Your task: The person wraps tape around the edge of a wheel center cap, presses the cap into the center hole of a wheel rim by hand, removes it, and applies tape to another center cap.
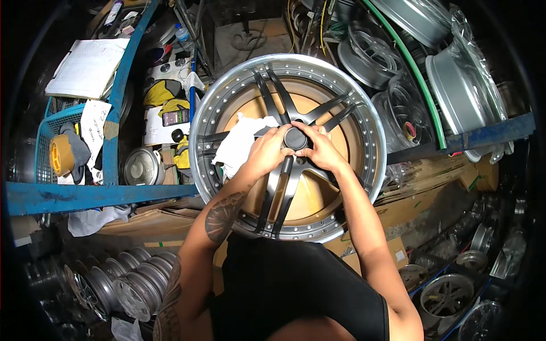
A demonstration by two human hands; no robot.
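A large alloy wheel [372, 159] with dark twin spokes and a polished, riveted lip lies face up in front of me. At its hub is a round black centre cap [295, 138]. My left hand [267, 150] grips the cap from the left, thumb along its lower edge. On the opposite side, my right hand [322, 149] closes around it, and the two thumbs nearly meet below. Whether the cap is seated in the hub or just above it cannot be told. A crumpled white cloth [242, 142] rests on the spokes beside my left hand.
A blue metal frame [142, 194] runs along the left, near a blue basket [48, 139] holding a tape roll [61, 154]. Papers [85, 67] lie behind it. Wheels [460, 85] in plastic crowd the right rack. More rims [142, 290] stand low on the left.
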